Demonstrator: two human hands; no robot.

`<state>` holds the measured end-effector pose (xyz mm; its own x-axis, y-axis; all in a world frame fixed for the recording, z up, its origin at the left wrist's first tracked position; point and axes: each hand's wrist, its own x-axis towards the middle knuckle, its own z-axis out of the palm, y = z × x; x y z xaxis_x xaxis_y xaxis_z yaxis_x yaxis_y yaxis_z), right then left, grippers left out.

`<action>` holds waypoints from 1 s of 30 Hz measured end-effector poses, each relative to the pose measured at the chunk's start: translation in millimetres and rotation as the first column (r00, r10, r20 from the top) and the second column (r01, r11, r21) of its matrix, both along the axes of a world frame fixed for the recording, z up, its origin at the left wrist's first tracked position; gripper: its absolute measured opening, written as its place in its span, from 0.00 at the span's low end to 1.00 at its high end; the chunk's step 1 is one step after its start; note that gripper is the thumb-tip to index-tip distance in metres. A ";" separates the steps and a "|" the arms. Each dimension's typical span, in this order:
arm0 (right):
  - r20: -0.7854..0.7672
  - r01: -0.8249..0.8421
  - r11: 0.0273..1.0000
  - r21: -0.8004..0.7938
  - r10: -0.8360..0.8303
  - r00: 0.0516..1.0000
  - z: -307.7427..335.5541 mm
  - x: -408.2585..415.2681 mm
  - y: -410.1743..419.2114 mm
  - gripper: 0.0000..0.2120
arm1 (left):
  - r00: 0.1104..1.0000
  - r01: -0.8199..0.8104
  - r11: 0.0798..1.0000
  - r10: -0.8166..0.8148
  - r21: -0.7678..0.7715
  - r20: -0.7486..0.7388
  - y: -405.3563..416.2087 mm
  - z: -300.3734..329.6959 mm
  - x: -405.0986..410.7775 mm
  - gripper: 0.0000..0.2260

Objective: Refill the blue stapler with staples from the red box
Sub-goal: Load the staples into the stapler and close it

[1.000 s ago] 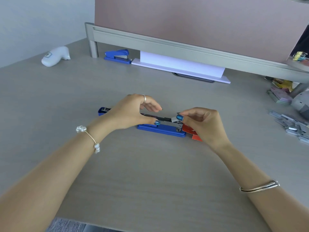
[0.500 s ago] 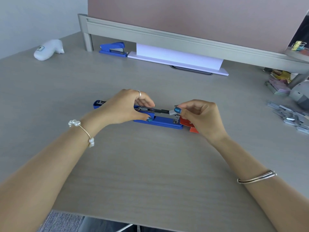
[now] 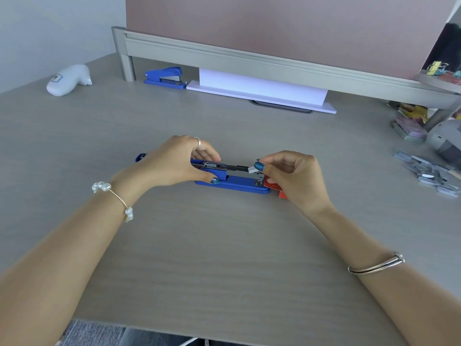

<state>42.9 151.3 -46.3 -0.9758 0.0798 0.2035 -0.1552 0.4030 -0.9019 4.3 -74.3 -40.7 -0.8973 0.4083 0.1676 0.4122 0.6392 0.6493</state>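
The blue stapler (image 3: 234, 184) lies opened flat in the middle of the desk, its metal staple channel facing up. My left hand (image 3: 174, 163) grips the stapler's rear part, thumb on the blue side. My right hand (image 3: 291, 176) pinches a short silver strip of staples (image 3: 253, 169) at the front end of the channel. The red box (image 3: 273, 186) lies just right of the stapler, mostly hidden under my right hand.
A second blue stapler (image 3: 166, 76) sits at the back by the partition leg, beside a white paper stack (image 3: 259, 89). A white device (image 3: 68, 79) lies far left. Several loose staple strips (image 3: 429, 172) and a grey object (image 3: 446, 141) lie at the right.
The view has shifted slightly. Both hands stay on the stapler; the right hand's staple strip sits a little lower at the channel's front end.
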 end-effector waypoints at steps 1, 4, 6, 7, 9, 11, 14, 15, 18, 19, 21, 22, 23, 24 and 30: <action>-0.015 -0.006 1.000 0.000 0.006 1.000 0.1 0.7 -1.2 0.05 | 1.000 0.000 1.000 0.000 0.000 0.004 -0.6 -0.2 -0.1 0.13; -0.023 0.002 1.000 -0.012 -0.003 1.000 1.0 1.3 -2.5 0.06 | 1.000 -0.016 1.000 0.016 -0.005 0.002 -3.3 -1.0 -1.5 0.13; 0.004 0.019 0.999 -0.035 -0.019 1.000 1.3 0.0 -1.2 0.04 | 1.000 -0.021 1.000 0.021 -0.008 0.000 -4.1 -1.2 -2.0 0.13; 0.012 0.018 0.999 -0.034 -0.018 1.000 1.3 -0.4 -0.6 0.03 | 1.000 -0.019 1.000 0.019 -0.006 0.002 -4.3 -1.4 -2.1 0.13; 0.010 0.006 0.999 -0.036 -0.006 1.000 1.0 -0.4 0.0 0.02 | 1.000 -0.017 1.000 0.017 -0.001 0.008 -4.4 -1.8 -2.2 0.13; -0.017 -0.003 1.000 -0.031 0.003 1.000 0.5 0.0 0.1 0.03 | 1.000 -0.019 1.000 0.019 -0.001 0.014 -4.9 -2.0 -2.8 0.13; -0.083 -0.023 0.999 0.035 0.026 0.996 -2.0 0.8 -0.6 0.07 | 1.000 -0.024 1.000 0.024 -0.011 0.010 -5.8 -2.3 -4.4 0.13; -0.097 -0.031 0.997 0.064 0.037 0.995 -3.1 0.9 -1.1 0.09 | 1.000 -0.024 1.000 0.024 -0.018 0.009 -6.4 -2.1 -4.5 0.13; -0.114 -0.040 0.994 0.102 0.052 0.992 -5.3 0.1 -1.1 0.09 | 0.999 -0.019 0.999 0.021 -0.041 0.048 -13.7 -0.7 -6.4 0.16; -0.117 -0.042 0.993 0.112 0.056 0.992 -5.4 0.1 -0.9 0.08 | 0.997 -0.015 0.999 0.018 -0.050 0.072 -17.7 1.2 -6.8 0.18; -0.119 -0.054 0.985 0.161 0.074 0.990 -4.9 1.2 -0.6 0.05 | 0.993 -0.025 0.997 0.034 -0.078 0.114 -28.0 4.6 -9.1 0.22; -0.122 -0.055 0.979 0.197 0.080 0.989 -4.6 2.3 -1.1 0.04 | 0.990 -0.036 0.995 0.049 -0.096 0.130 -33.2 5.8 -10.3 0.23; -0.129 -0.046 0.972 0.231 0.078 0.989 -4.1 3.7 -1.8 0.03 | 0.987 -0.051 0.992 0.068 -0.114 0.143 -38.3 6.6 -11.3 0.24; -0.135 -0.034 0.966 0.255 0.071 0.988 -3.8 4.9 -2.6 0.03 | 0.984 -0.070 0.989 0.089 -0.128 0.153 -43.1 7.1 -12.0 0.26; -0.138 0.007 0.960 0.278 0.033 0.990 -5.4 1.8 1.6 0.11 | 0.959 -0.097 0.993 0.111 -0.067 0.259 -61.6 9.0 -13.3 0.29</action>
